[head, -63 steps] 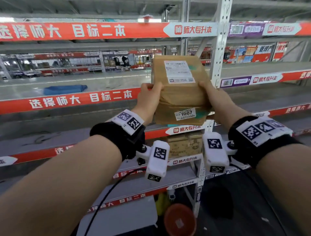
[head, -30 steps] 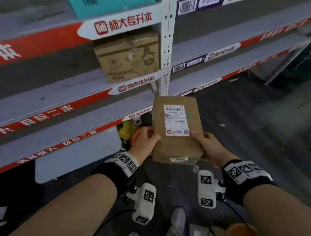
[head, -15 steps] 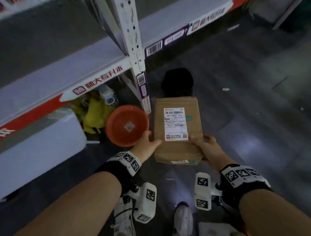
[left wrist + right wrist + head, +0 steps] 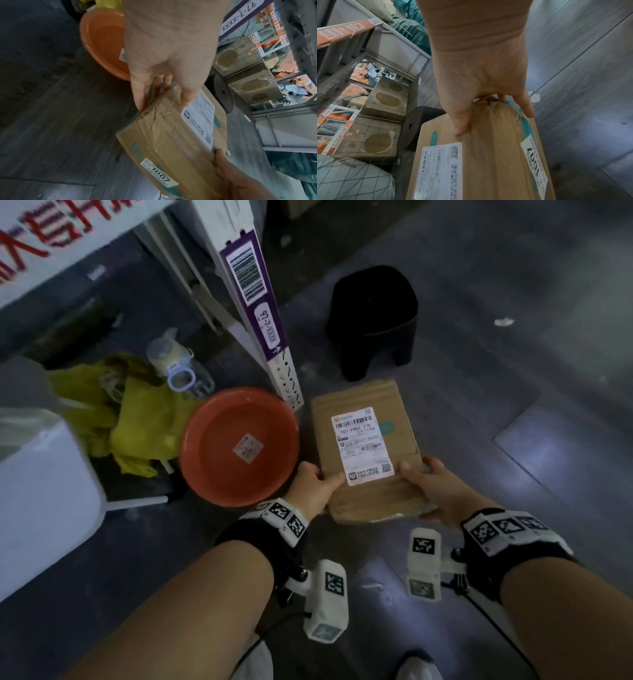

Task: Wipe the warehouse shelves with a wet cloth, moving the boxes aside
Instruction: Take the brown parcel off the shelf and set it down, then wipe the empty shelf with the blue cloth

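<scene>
A brown cardboard box [image 4: 368, 446] with a white shipping label and a "1007" sticker is held low over the dark floor, just right of the shelf post [image 4: 263, 337]. My left hand [image 4: 315, 484] grips its near left corner, thumb on top and fingers underneath. My right hand [image 4: 431, 484] grips the near right corner the same way. The left wrist view shows the box [image 4: 171, 142] with my left hand [image 4: 164, 86] at its corner. In the right wrist view my right hand [image 4: 484, 105] holds the box [image 4: 481, 155] end. No cloth is plainly in view.
An orange basin [image 4: 239, 446] sits on the floor left of the box. Beside it lie a yellow bag [image 4: 130, 419] and a plastic bottle [image 4: 178, 368]. A black stool [image 4: 373, 320] stands beyond the box. A white bin [image 4: 44, 491] is at the left.
The box came down from chest height at the shelves to just above the floor, both hands still gripping it. My view tilted down to the floor by the basin and stool.
</scene>
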